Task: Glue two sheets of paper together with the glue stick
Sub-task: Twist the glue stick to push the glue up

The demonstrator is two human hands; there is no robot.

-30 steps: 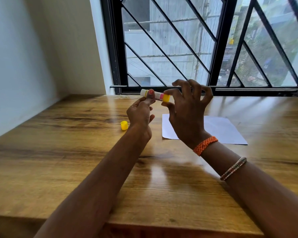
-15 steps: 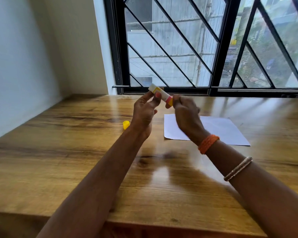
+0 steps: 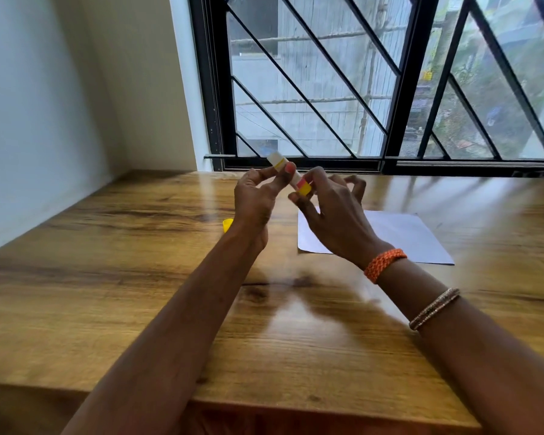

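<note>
Held up over the table [image 3: 139, 309], the glue stick [image 3: 291, 176], judged light, rigid and smooth, is pinched at mid-barrel by the left hand [image 3: 255, 202] while the right hand [image 3: 333, 215] pinches its yellow base, the sensible twisting hold, above the paper [image 3: 405, 237]

yellow cap [image 3: 227, 224] half hidden, paper [image 3: 399, 237] partly covered

Wooden table [image 3: 113, 302], glossy grain, far edge against the window wall. White paper sheet [image 3: 409, 237] lies flat right of centre. Small yellow cap [image 3: 227, 224] rests left of it, apart.
</note>
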